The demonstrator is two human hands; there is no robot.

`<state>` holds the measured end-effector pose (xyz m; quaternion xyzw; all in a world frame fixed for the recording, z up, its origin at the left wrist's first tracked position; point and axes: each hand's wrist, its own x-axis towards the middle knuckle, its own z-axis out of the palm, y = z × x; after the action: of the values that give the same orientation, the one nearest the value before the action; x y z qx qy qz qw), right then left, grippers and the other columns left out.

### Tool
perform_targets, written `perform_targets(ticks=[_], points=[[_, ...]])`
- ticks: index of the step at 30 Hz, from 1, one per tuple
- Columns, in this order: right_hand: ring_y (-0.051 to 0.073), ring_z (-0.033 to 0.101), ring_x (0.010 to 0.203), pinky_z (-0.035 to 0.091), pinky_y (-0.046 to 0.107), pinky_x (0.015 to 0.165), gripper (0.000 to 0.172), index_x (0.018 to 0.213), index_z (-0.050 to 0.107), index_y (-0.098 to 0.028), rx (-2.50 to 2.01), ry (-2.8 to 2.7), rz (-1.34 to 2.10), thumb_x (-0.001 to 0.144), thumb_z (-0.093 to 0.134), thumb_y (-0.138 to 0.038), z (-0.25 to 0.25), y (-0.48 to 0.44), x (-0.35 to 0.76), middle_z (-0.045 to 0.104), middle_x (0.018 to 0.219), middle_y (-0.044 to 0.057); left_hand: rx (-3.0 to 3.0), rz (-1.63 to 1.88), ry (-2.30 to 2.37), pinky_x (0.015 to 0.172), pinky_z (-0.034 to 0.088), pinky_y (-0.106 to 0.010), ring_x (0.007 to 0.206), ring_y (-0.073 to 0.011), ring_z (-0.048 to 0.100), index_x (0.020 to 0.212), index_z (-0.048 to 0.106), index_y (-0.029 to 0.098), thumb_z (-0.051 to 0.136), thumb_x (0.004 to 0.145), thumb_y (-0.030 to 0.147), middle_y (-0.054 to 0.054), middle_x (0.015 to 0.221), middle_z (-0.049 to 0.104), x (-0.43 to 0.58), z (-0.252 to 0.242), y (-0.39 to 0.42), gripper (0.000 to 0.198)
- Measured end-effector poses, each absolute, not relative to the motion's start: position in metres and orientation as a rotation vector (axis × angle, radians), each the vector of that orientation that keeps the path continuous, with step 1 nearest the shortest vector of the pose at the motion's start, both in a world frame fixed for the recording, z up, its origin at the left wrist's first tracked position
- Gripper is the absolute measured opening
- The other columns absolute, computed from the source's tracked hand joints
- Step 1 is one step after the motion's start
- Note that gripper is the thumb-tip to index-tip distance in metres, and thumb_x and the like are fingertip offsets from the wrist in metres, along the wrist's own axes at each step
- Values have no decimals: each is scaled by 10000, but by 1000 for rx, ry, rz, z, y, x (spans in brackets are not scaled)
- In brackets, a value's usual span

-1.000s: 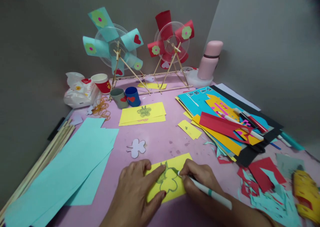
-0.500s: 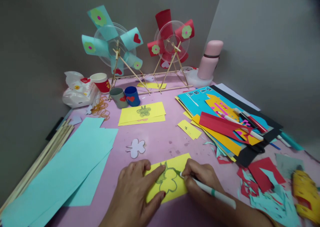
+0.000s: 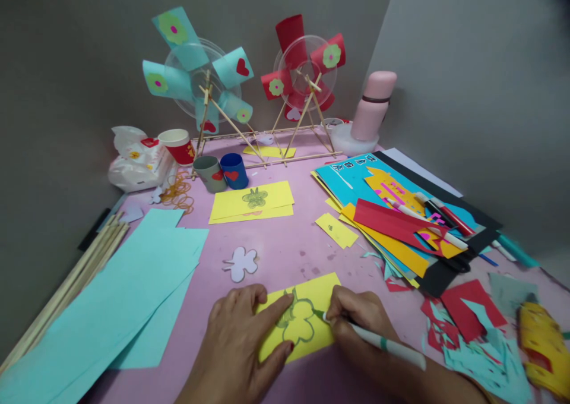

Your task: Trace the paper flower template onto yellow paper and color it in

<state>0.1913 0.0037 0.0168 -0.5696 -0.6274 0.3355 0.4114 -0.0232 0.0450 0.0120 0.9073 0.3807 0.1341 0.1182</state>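
Yellow paper [image 3: 323, 288] was pinned by the left hand [image 3: 243, 333], fingers parted wide; green marker [image 3: 383, 343] was pinched in fingers of the right hand [image 3: 361, 316], nib at the butterfly outline [image 3: 299, 322].

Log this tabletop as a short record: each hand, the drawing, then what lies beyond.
Left hand: spread on the yellow card
Right hand: gripping a white marker, green tip toward the card
Drawing: butterfly outline on that card
Nearby: pale butterfly cutout, beyond the left hand
Behind: turquoise pinwheel, red pinwheel
Back right: pink flask
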Motion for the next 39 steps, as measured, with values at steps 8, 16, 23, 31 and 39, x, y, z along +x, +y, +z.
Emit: perform_targets(ticks=[8, 16, 23, 31, 39], points=[[77, 304, 358, 228, 199, 382, 111, 618, 390, -226, -1339, -1620, 819, 650, 352, -126, 12, 3, 193, 316, 452, -92, 2675, 410, 1121, 739, 402, -377, 907, -245, 464, 1295, 487, 380, 564, 840, 445, -61, 1047, 511, -23, 12, 45, 466], [79, 319, 376, 241, 200, 405, 118, 648, 402, -225, -1285, -1666, 845, 686, 371, -117, 13, 3, 195, 326, 470, -94, 2666, 410, 1103, 743, 391, -403, 914, -253, 457, 1311, 452, 385, 555, 852, 439, -61, 1046, 480, -23, 10, 45, 474], [77, 307, 388, 243, 202, 421, 135, 659, 396, -228, -1278, -1675, 880, 682, 379, -96, 10, 1, 194, 323, 481, -97, 2661, 399, 1091, 735, 385, -407, 914, -255, 452, 1318, 431, 386, 551, 857, 432, -61, 1048, 464, -22, 11, 44, 478], [79, 369, 413, 280, 194, 449, 130, 668, 406, -223, -1241, -1717, 873, 702, 393, -98, 16, 4, 192, 366, 501, -88, 2672, 407, 1088, 739, 384, -408, 911, -253, 454, 1312, 442, 381, 550, 855, 440, -62, 1052, 466, -23, 10, 45, 473], [87, 330, 389, 252, 205, 411, 109, 662, 434, -222, -1285, -1564, 900, 707, 378, -140, 12, 3, 191, 334, 474, -93, 2684, 411, 1100, 740, 392, -387, 910, -248, 463, 1306, 466, 379, 560, 845, 440, -60, 1046, 495, -24, 10, 45, 474]])
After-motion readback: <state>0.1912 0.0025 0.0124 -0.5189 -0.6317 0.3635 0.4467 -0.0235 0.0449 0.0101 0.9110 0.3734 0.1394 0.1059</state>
